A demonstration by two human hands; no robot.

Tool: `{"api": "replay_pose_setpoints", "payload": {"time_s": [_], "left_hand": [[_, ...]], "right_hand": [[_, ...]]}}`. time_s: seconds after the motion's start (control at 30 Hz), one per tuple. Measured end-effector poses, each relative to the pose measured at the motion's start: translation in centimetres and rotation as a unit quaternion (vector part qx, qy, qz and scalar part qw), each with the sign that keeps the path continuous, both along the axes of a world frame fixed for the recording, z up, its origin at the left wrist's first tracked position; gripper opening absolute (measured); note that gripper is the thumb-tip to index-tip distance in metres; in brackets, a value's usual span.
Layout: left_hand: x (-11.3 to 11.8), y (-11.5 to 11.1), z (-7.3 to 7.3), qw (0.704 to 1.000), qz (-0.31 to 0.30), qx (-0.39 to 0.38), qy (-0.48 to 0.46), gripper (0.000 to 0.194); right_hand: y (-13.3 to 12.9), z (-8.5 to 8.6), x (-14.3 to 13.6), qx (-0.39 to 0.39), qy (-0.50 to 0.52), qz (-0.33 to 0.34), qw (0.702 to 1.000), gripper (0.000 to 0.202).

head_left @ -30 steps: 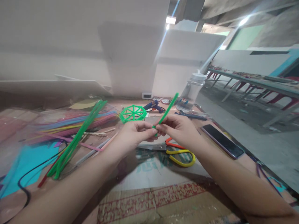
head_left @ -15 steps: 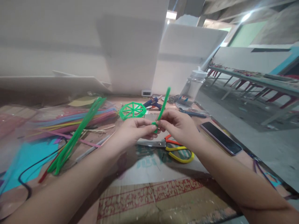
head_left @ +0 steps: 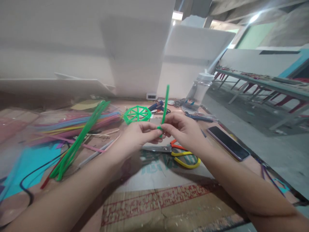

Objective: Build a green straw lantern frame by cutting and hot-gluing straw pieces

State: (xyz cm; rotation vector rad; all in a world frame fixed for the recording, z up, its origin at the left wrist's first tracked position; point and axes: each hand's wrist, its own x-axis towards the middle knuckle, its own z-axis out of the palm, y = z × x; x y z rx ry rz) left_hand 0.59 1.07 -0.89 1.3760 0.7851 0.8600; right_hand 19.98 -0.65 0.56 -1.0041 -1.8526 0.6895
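A green fuzzy stem (head_left: pixel 165 104) stands nearly upright between my hands, its lower end bent into a small coil at the fingertips. My left hand (head_left: pixel 145 133) pinches the coiled end from the left. From the right, my right hand (head_left: pixel 177 127) grips the stem just above the coil, with thumb and forefinger pressed together. Fingers partly cover the coil. Below the hands lie scissors (head_left: pixel 188 160) with yellow and orange handles. Behind my left hand rests a green spoked octagonal frame (head_left: pixel 137 114).
Green stems (head_left: pixel 79 141) lie over multicoloured stems and turquoise sheets (head_left: pixel 31 164) at left. A phone (head_left: pixel 228 142) and a clear bottle (head_left: pixel 198 91) are at right. Behind the hands sit a glue gun (head_left: pixel 156 105) and a small digital display (head_left: pixel 151 96).
The free end of the green stem has swung left and now points more upright. Both hands keep their pinch, nearly in place.
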Motion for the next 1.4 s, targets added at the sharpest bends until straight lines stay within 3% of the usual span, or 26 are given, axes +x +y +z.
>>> {"api": "replay_pose_setpoints", "payload": {"time_s": [0.13,0.27,0.33,0.43,0.57,0.73,0.8,0.9,1.03,1.2,1.4], "left_hand": [[-0.1,0.1,0.4,1.0,0.017,-0.017,-0.003,0.016],[-0.3,0.2,1.0,0.999,0.029,-0.02,-0.001,0.016],[-0.4,0.2,1.2,0.999,0.042,-0.007,0.008,0.015],[-0.6,0.2,1.4,0.998,0.06,-0.006,0.012,0.016],[-0.7,0.3,1.3,0.998,0.068,-0.006,0.014,0.02],[-0.8,0.3,1.3,0.997,0.073,0.006,0.033,0.024],[-0.9,0.1,1.6,0.997,0.073,0.004,0.034,0.024],[-1.1,-0.2,2.0,0.996,0.07,0.033,0.045,0.021],[-1.2,-0.3,2.4,0.996,0.047,0.054,0.062,0.015],[-1.0,-0.2,2.3,0.993,0.044,0.045,0.096,0.011],[-0.6,0.2,0.8,0.989,0.014,0.054,0.134,0.014]], "right_hand": [[0.2,-0.1,1.4,-0.005,-0.019,0.0,1.0,0.016],[-0.3,-0.7,4.1,-0.037,-0.136,-0.042,0.989,0.018],[-0.7,-1.2,5.7,-0.088,-0.22,-0.04,0.971,0.019],[-1.5,-2.3,7.8,-0.149,-0.341,0.027,0.928,0.032],[-1.9,-4.2,8.9,-0.105,-0.405,0.097,0.903,0.05],[-2.1,-6.4,7.9,-0.059,-0.417,0.088,0.903,0.075],[-2.1,-6.6,7.4,-0.063,-0.391,0.065,0.916,0.067],[-2.2,-6.0,7.1,-0.091,-0.345,-0.017,0.934,0.038],[-2.0,-4.0,8.1,-0.121,-0.282,-0.08,0.948,0.054],[-2.4,-2.5,8.7,-0.086,-0.24,-0.053,0.965,0.064],[-3.4,-2.3,7.1,-0.144,-0.243,-0.019,0.959,0.054]]}}
